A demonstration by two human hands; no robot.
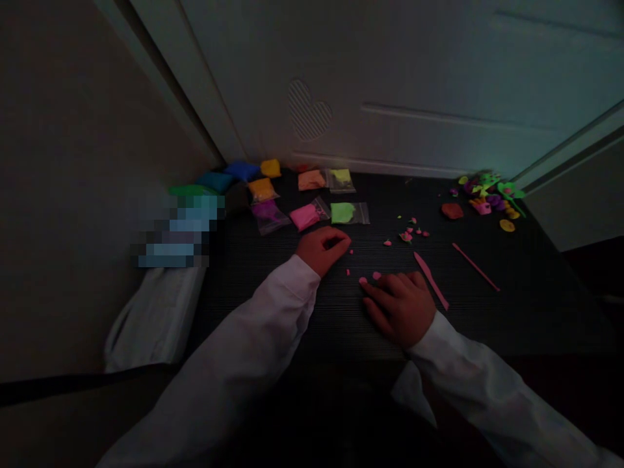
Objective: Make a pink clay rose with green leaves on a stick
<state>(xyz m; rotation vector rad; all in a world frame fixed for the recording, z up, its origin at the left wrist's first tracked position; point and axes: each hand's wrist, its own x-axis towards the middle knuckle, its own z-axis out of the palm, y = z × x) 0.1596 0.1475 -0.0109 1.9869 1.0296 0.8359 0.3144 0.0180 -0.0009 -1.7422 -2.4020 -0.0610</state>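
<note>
My left hand (322,250) hovers at or rests on the dark table, thumb and index fingertips pinched together. Whatever may be between those tips is too small to make out. Two tiny pink clay bits (348,272) lie just to its right. My right hand (402,305) is palm down with its fingers stretched out, and its index fingertip touches a small flattened pink clay disc (363,281). Beside that, close to the other fingers, lies a second pink clay disc (377,275). A pink clay knife (431,281) lies right of this hand, and a thin pink modelling stick (476,266) farther right.
Small pink clay flowers (406,237) lie beyond my right hand. Bags of coloured clay, including a light green one (342,212), line the back left. A red clay lump (452,210) and several colourful clay pieces (487,195) sit back right. A white panel (414,78) rises behind the table.
</note>
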